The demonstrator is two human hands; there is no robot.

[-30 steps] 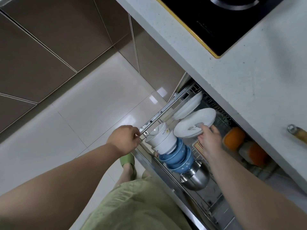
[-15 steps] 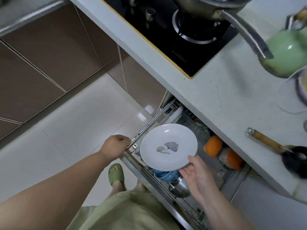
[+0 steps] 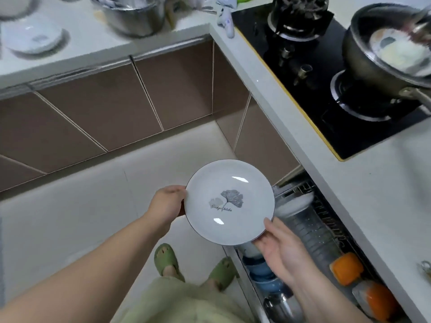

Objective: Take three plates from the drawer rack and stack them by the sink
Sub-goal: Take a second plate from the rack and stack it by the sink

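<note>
- The carry is under way: the plate (image 3: 229, 201) is out of the drawer rack (image 3: 314, 229) and held flat above the floor, the rack at its 4 o'clock.
- Right hand (image 3: 283, 251) grasps the rim at 5 o'clock; left hand (image 3: 166, 202) grasps it at 9.
- Next, I'd guess, it goes to the counter (image 3: 81, 43) at 11 o'clock, where another plate (image 3: 32, 38) lies.
- It is white, glossy, dark-edged, with a grey leaf print.

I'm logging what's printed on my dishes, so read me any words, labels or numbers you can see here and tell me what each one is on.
"Ginkgo biloba" in thin script under the grey leaf drawing in the middle of the white plate, which is held by the left hand and right hand.
The plate on the far counter bears a small mark, too blurred to read.
No other text is legible.
</note>
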